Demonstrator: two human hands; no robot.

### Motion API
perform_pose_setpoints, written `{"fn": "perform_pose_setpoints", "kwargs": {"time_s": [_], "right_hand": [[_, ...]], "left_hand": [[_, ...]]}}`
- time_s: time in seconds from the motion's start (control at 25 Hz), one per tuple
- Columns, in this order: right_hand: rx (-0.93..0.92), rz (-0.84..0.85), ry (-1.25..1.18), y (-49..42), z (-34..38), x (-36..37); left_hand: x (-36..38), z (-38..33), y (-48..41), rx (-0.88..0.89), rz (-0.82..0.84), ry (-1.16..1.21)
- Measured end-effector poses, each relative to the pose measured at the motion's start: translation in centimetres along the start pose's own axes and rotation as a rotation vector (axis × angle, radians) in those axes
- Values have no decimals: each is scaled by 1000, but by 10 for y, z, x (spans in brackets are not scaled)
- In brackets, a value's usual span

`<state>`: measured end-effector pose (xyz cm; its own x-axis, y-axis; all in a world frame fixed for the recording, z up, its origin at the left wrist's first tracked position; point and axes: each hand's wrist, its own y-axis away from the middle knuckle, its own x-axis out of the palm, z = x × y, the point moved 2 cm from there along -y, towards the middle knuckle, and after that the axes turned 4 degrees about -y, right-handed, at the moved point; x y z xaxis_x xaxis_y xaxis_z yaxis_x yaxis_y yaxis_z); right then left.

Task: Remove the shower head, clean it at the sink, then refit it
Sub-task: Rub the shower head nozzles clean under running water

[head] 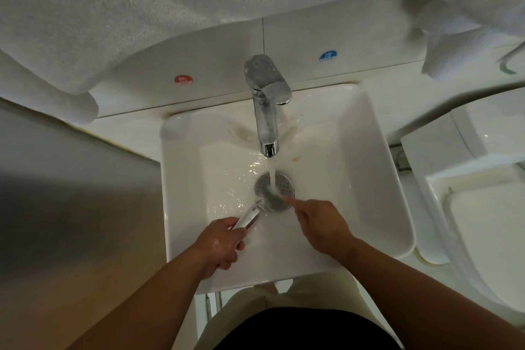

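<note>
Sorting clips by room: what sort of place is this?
Likely a bathroom: a white rectangular ceramic basin under a running chrome tap, white terry towels hanging above, a white toilet beside it.

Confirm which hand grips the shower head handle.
The left hand grips the shower head by its handle; the right hand only touches its face with a fingertip.
</note>
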<state>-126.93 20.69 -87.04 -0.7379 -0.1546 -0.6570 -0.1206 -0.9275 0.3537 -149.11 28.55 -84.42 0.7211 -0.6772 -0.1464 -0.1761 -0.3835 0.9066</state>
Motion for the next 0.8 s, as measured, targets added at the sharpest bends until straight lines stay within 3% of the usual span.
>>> {"fn": "perform_pose_setpoints", "kwargs": {"time_s": [0.16, 0.44, 0.8], "right_hand": [[18, -49, -34, -4, -5, -1], [-52, 55, -23, -13, 11, 7], [-24, 15, 6, -14, -1, -1]], "left_hand": [[-1, -3, -2, -20, 9, 1], [3, -6, -1, -13, 10, -36], [6, -10, -8, -20, 3, -85]]}}
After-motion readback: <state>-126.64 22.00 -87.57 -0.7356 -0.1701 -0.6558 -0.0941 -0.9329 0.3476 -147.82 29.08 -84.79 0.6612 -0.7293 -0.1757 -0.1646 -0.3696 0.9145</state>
